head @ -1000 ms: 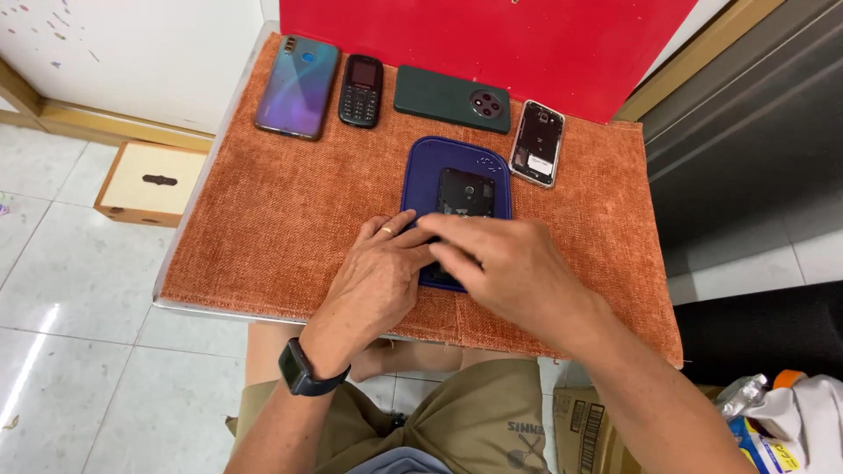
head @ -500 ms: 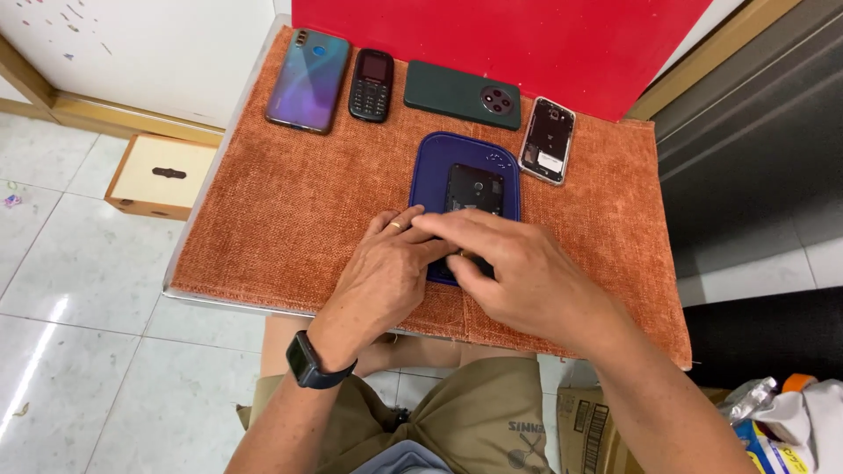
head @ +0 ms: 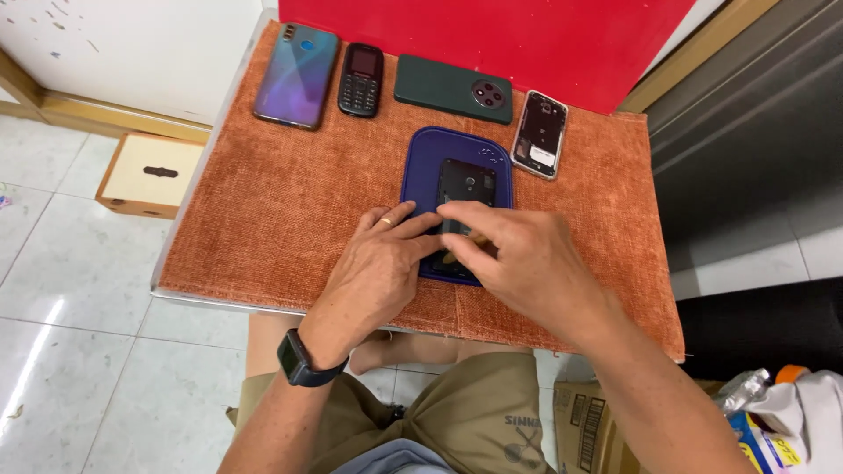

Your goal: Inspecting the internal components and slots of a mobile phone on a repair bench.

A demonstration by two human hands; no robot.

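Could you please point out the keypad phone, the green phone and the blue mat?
keypad phone [head: 361, 80], head view, on its keypad.
green phone [head: 443, 86], head view, on its plain back, left of the camera ring.
blue mat [head: 425, 162], head view, on its bare left edge.

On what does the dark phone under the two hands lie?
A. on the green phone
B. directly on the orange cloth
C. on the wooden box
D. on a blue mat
D: the dark phone lies on the blue mat, both hands upon it.

Phone's [head: 467, 189] lower half under hands
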